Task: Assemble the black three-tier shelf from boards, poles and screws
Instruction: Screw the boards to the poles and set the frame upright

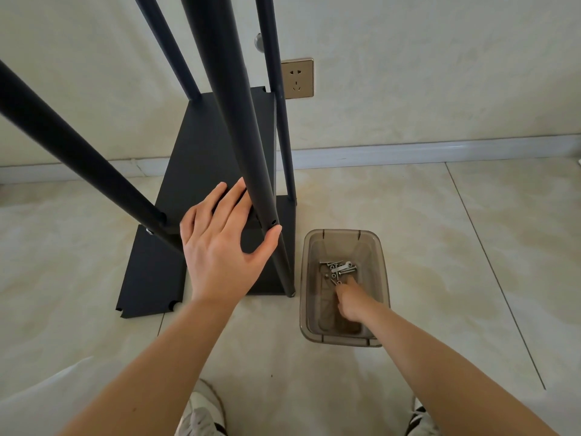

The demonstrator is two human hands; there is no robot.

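My left hand (220, 247) rests open against the near pole (239, 121) of the shelf (201, 158) standing on the floor. My right hand (352, 298) reaches into the bin (306, 278) among screws (341, 268); fingers' grip cannot be told.

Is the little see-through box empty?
No. The box holds a few screws at its far end, and the right hand reaches in.

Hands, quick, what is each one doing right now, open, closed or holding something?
Left hand: open, fingers straight, thumb touching the near pole.
Right hand: down in the brown bin at the screws; grip cannot be told.
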